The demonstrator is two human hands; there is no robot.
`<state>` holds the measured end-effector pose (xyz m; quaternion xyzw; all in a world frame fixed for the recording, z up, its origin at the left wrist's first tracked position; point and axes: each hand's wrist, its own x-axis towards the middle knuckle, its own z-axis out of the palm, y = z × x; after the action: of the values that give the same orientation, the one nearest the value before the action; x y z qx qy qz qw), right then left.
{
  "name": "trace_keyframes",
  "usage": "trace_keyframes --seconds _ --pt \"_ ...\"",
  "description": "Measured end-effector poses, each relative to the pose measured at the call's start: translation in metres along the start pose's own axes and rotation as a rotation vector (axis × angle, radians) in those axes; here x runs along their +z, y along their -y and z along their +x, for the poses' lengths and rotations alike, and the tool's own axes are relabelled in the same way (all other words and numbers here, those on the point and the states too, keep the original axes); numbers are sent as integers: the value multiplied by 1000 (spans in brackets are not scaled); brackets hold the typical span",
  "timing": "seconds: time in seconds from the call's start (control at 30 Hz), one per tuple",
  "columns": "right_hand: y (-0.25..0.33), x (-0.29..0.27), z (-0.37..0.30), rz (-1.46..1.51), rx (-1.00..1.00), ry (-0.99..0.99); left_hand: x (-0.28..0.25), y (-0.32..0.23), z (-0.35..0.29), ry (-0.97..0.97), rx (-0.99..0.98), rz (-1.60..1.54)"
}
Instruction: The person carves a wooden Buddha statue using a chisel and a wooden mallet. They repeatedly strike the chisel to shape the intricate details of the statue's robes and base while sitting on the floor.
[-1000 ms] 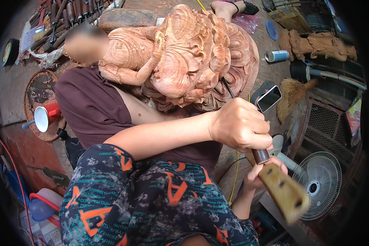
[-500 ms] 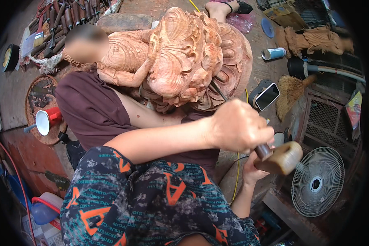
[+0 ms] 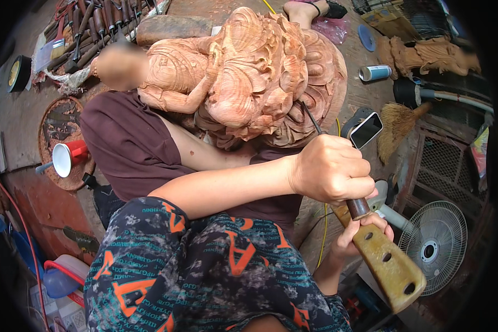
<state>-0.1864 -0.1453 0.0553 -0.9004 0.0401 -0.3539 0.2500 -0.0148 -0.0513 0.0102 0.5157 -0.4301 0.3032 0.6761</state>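
A carved wooden figure (image 3: 249, 83) lies on its side across my legs, its petalled base toward the right; its head is blurred out. My left hand (image 3: 333, 169) is wrapped round the wooden handle of a chisel (image 3: 311, 117), whose thin metal shaft runs up-left to the carved petals. The handle's butt sticks out below the fist. Just below it, my right hand (image 3: 362, 235) grips a mallet (image 3: 386, 260) with a worn, dented yellowish head. That head partly hides the right fingers and lies close to the chisel's butt; whether they touch I cannot tell.
Many chisels (image 3: 97, 22) and a paintbrush (image 3: 58, 47) lie at the upper left. A red cup (image 3: 74, 157) sits over a round tray (image 3: 52, 124). To the right are a phone (image 3: 366, 130), a can (image 3: 375, 72), a broom (image 3: 395, 127), a fan (image 3: 431, 249) and another carving (image 3: 426, 55).
The mallet has swung down and to the right and turned, so its long dented side now shows. My left hand keeps its hold on the chisel. The whole view has shifted slightly.
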Motion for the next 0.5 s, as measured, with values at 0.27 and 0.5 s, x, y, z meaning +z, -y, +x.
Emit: trace_keyframes --seconds 0.27,0.5 --pt "-6 -1 2 -441 -110 126 -4 4 1 35 -32 -29" --pt "-20 -1 -7 -312 -21 49 -5 10 4 38 -64 8"
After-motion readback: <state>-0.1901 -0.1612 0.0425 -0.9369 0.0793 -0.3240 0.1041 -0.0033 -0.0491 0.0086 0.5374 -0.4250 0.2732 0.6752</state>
